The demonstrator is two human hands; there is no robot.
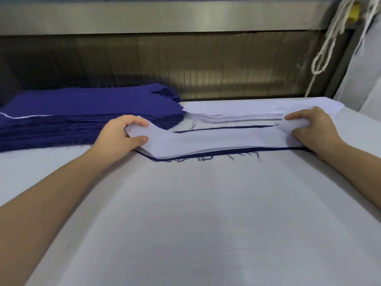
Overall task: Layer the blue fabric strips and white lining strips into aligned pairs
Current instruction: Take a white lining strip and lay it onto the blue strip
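Head view:
- The left hand (120, 137) pinches the left end of a white lining strip (216, 141), with the thumb and curled fingers closed on the cloth.
- The right hand (312, 131) grips the strip's right end with curled fingers.
- The lining strip lies stretched between both hands over a blue fabric strip (226, 153). The blue strip's frayed edges show along the near and far sides.
- A stack of blue fabric strips (82, 112) sits at the left rear, just beside the left hand.
- A stack of white lining strips (243, 113) lies behind the pair, touching the blue stack.
- All of it rests on the white-covered worktop (206, 213).
- White cords (327, 44) hang at the upper right.
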